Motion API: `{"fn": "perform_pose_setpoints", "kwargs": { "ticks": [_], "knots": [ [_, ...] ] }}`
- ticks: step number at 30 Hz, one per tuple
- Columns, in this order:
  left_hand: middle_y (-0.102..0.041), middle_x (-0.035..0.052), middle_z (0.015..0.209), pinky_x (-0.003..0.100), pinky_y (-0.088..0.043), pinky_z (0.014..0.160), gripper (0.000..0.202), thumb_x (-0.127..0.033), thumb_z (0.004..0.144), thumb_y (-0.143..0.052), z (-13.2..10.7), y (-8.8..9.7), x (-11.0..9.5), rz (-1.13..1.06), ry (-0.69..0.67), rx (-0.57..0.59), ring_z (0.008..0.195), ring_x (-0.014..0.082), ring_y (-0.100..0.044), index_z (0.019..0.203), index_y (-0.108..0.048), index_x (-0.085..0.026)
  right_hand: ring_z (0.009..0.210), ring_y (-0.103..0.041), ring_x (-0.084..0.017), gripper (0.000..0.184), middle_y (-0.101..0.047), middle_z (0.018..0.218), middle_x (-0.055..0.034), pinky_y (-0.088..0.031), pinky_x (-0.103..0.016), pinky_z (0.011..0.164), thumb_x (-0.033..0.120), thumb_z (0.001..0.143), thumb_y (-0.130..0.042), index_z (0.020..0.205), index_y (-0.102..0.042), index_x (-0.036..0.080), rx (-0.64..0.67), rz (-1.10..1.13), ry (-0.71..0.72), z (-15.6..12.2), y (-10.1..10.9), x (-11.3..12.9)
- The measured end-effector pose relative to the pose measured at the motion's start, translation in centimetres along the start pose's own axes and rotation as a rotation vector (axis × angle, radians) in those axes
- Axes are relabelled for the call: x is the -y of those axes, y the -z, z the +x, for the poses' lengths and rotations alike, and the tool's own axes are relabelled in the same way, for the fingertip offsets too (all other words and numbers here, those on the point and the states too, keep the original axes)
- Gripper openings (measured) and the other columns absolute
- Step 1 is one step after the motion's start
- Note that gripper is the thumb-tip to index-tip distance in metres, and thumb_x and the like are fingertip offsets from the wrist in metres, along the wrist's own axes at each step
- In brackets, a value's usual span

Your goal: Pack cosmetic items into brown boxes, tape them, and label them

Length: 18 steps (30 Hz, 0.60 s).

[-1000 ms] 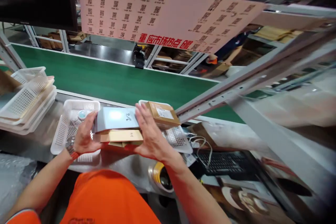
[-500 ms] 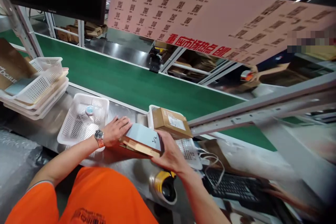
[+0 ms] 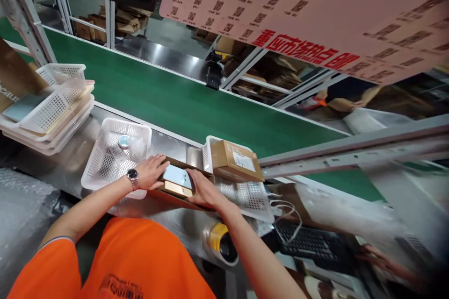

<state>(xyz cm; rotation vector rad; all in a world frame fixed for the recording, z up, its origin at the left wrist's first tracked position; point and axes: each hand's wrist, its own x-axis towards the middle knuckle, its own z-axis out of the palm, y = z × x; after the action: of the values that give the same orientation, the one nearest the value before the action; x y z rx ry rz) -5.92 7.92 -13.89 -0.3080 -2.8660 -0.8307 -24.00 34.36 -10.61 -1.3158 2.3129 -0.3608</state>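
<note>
An open cardboard box (image 3: pixel 175 202) stands on the metal table in front of me. Inside it are a light-blue box (image 3: pixel 177 176) and, on the near side, a cream-coloured box (image 3: pixel 177 188). My right hand (image 3: pixel 203 190) grips the right end of the light-blue box, its fingertips partly hidden in the carton. My left hand (image 3: pixel 151 171), with a watch (image 3: pixel 132 174) on the wrist, holds the left end of the cardboard box, fingers over the rim. Just left of it is a white basket (image 3: pixel 91 168) with a small blue-topped round item (image 3: pixel 124 141) in clear wrap.
At right, a taped carton (image 3: pixel 235 161) rests on another white basket (image 3: pixel 259 203). Stacked baskets (image 3: pixel 52 119) stand far left. A yellow-and-black scanner-like device (image 3: pixel 222 242) and a keyboard (image 3: pixel 312 243) lie nearer right. A green conveyor (image 3: pixel 157 96) runs behind; a person's hands show beyond it.
My right hand has lowered the light-blue box and the cream box into the cardboard box, moving left. My left hand has shifted slightly, staying at the carton's left end. The view has tilted down.
</note>
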Motion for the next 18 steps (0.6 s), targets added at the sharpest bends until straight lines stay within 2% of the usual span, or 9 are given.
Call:
{"fn": "perform_pose_setpoints", "kwargs": {
  "ticks": [4,5,7,9,12,15,18],
  "knots": [
    [-0.049,0.0340,0.178,0.069,-0.041,0.140,0.088,-0.053,0.101,-0.080,-0.6,-1.0,2.0,-0.059,-0.002,-0.041,0.171,0.0485,-0.045,0.170,-0.049,-0.008,0.154,-0.061,-0.051,0.117,-0.060,0.168,-0.0343,-0.049,-0.062,0.131,0.031,0.063,-0.088,0.171,-0.053,0.004,0.263,-0.013,-0.148,1.4,-1.5,-0.5],
    [-0.052,0.0326,0.176,0.067,-0.042,0.140,0.082,-0.052,0.103,-0.077,-0.9,-1.2,2.9,-0.090,0.021,-0.071,0.169,0.0463,-0.047,0.168,-0.052,-0.008,0.157,-0.059,-0.051,0.119,-0.058,0.171,-0.0344,-0.048,-0.061,0.132,0.031,0.064,-0.088,0.173,-0.051,0.004,0.296,0.008,-0.174,1.5,-1.6,-0.8],
    [-0.060,0.0262,0.171,0.061,-0.043,0.141,0.062,-0.040,0.108,-0.068,-1.4,-1.5,5.1,-0.161,0.168,-0.152,0.165,0.0385,-0.054,0.163,-0.058,-0.013,0.163,-0.054,-0.050,0.120,-0.051,0.178,-0.0331,-0.044,-0.059,0.136,0.034,0.065,-0.090,0.175,-0.050,0.007,0.318,0.068,-0.196,1.2,-1.4,-1.2],
    [-0.067,0.0194,0.163,0.055,-0.046,0.140,0.051,-0.023,0.106,-0.064,-1.8,-1.5,7.9,-0.209,0.393,-0.224,0.158,0.0323,-0.060,0.156,-0.064,-0.018,0.168,-0.050,-0.048,0.113,-0.048,0.182,-0.0298,-0.039,-0.059,0.140,0.038,0.070,-0.090,0.174,-0.055,0.010,0.298,0.122,-0.201,0.4,-0.9,-1.4],
    [-0.069,0.0195,0.157,0.056,-0.046,0.139,0.053,-0.012,0.097,-0.068,-1.8,-1.4,12.3,-0.213,0.657,-0.281,0.156,0.0355,-0.061,0.149,-0.069,-0.019,0.164,-0.055,-0.047,0.089,-0.058,0.176,-0.0242,-0.039,-0.063,0.140,0.039,0.079,-0.084,0.163,-0.069,0.015,0.200,0.189,-0.200,-1.2,0.1,-1.1],
    [-0.065,0.0275,0.160,0.063,-0.040,0.139,0.053,-0.022,0.095,-0.077,-0.5,-1.3,15.9,-0.199,0.875,-0.332,0.162,0.0441,-0.052,0.147,-0.068,-0.012,0.155,-0.066,-0.045,0.073,-0.069,0.165,-0.0225,-0.047,-0.065,0.135,0.044,0.088,-0.079,0.156,-0.075,0.016,0.066,0.262,-0.204,-2.9,0.9,-0.2],
    [-0.065,0.0322,0.157,0.065,-0.040,0.134,0.052,-0.033,0.091,-0.083,1.6,-1.0,18.2,-0.202,1.024,-0.381,0.161,0.0475,-0.050,0.136,-0.071,-0.008,0.147,-0.072,-0.043,0.066,-0.076,0.156,-0.0217,-0.054,-0.064,0.130,0.048,0.092,-0.077,0.151,-0.078,0.018,-0.064,0.299,-0.227,-4.0,1.5,1.0]
  ]
}}
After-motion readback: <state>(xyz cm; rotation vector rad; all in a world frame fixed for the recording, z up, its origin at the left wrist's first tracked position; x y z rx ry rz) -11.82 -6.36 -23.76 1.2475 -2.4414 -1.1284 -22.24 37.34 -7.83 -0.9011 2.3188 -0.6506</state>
